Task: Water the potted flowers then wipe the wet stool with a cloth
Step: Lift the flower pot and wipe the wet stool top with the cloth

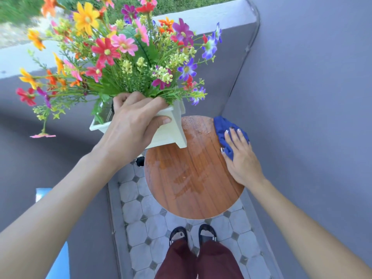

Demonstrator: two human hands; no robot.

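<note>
My left hand (132, 125) grips the rim of a white square flower pot (171, 133) and holds it tilted in the air above the left back of the stool. Bright mixed flowers (120, 53) fill the pot. Below it stands the round wooden stool (191, 178), its top streaked with water and droplets. My right hand (239, 158) lies flat on a blue cloth (223, 127), pressing it onto the stool's right edge.
Grey balcony walls (302, 97) close in on the right and behind the stool. The floor has white octagonal tiles (141, 228). My feet in black sandals (193, 234) stand just in front of the stool. A low grey wall (60, 158) runs along the left.
</note>
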